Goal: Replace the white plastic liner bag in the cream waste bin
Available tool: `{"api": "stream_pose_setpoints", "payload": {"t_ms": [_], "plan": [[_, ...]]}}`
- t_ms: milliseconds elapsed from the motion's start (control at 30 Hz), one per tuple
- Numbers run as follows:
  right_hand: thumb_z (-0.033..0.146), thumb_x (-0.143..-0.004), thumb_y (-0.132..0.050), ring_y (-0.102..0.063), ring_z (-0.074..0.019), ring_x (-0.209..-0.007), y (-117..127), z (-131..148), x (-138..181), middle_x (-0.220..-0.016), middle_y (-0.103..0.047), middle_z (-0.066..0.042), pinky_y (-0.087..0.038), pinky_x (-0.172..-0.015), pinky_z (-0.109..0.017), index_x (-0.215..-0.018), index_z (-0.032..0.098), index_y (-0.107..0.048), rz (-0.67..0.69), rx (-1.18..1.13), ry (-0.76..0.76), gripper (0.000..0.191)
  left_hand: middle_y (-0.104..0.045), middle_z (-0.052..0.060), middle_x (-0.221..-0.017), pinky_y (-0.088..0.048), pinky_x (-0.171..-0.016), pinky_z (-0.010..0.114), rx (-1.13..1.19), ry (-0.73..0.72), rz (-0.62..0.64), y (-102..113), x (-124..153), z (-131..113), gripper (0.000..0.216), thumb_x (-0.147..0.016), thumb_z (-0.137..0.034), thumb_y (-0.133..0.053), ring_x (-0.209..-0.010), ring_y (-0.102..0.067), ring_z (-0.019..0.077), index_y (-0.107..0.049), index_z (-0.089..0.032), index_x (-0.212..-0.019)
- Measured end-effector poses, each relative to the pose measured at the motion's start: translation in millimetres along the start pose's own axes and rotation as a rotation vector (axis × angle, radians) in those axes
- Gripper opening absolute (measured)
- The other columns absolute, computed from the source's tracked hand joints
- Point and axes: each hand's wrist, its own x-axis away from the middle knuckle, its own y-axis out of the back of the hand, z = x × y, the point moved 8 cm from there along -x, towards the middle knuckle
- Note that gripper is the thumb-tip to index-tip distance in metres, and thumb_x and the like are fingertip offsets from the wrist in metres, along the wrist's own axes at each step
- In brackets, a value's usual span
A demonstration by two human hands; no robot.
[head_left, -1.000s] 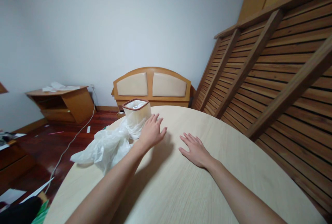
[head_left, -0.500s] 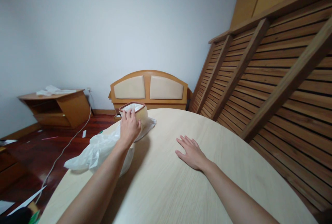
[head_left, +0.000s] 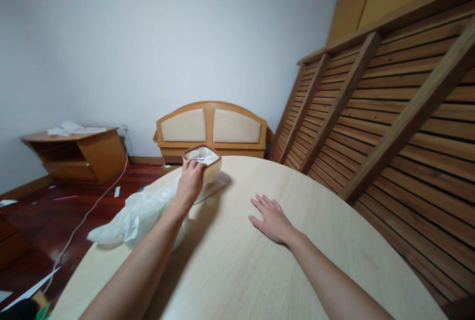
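Note:
My left hand [head_left: 190, 180] grips the near rim of a cream basket [head_left: 212, 172] with a brown edge, fingers curled over the top. White crumpled material [head_left: 204, 154] shows inside it, too unclear to name. A translucent white plastic bag [head_left: 148, 211] lies crumpled beside and below my left wrist, and a greyish piece of plastic spreads under the basket. My right hand [head_left: 272, 218] rests palm down on the round pale wooden table [head_left: 237, 260], fingers stretched out and holding nothing.
Beyond the table stands a wooden headboard [head_left: 211, 124] with two cream panels. Slatted wooden boards [head_left: 371, 112] lean along the right. To the left, a low wooden cabinet [head_left: 89, 157] carries white sheets. A white cable [head_left: 89, 213] runs over the dark red floor.
My left hand has shifted from the basket's side to its rim, and the basket has moved slightly right and turned. My right hand stays flat on the table.

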Motion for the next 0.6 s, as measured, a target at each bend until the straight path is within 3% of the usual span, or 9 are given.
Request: {"api": "stream_pose_setpoints", "payload": {"t_ms": [167,300,467,600], "plan": [[0.047,-0.088,-0.058,-0.038,-0.0315,-0.147,6,-4,-3,-0.153,-0.05,-0.012,-0.019,-0.122,-0.051,-0.135,0.017,-0.063,-0.145,-0.132,0.015,0.056,-0.068,0.011,-0.111,-0.048,-0.107,0.049,0.081,-0.103,0.072,-6,2,-32,0.026,-0.095,-0.013,-0.049,-0.124,-0.05,0.0305,-0.071,-0.02,-0.107],[0.048,-0.096,-0.046,-0.063,-0.0261,-0.12,22,-16,-9,-0.129,-0.069,-0.013,-0.043,-0.108,-0.041,-0.118,0.019,-0.07,-0.318,-0.258,-0.023,0.043,-0.07,0.008,-0.105,-0.051,-0.102,0.043,0.145,-0.201,0.154,-4,7,-67,0.022,-0.093,-0.011,-0.055,-0.116,-0.055,0.0265,-0.071,-0.022,-0.103],[0.056,-0.098,-0.032,-0.065,-0.0281,-0.112,64,-40,-11,-0.122,-0.07,-0.019,-0.049,-0.1,-0.041,-0.117,0.014,-0.067,-0.617,-0.436,-0.102,0.057,-0.069,0.009,-0.108,-0.05,-0.101,0.042,0.223,-0.293,0.307,2,18,-111,0.018,-0.094,-0.012,-0.057,-0.117,-0.052,0.0273,-0.07,-0.019,-0.104],[0.059,-0.095,-0.04,-0.066,-0.0282,-0.109,101,-44,-8,-0.121,-0.071,-0.018,-0.051,-0.098,-0.043,-0.114,0.014,-0.069,-0.74,-0.536,-0.104,0.057,-0.07,0.008,-0.108,-0.049,-0.101,0.04,0.26,-0.349,0.373,12,25,-135,0.02,-0.093,-0.011,-0.056,-0.114,-0.053,0.0265,-0.07,-0.021,-0.104]]}}
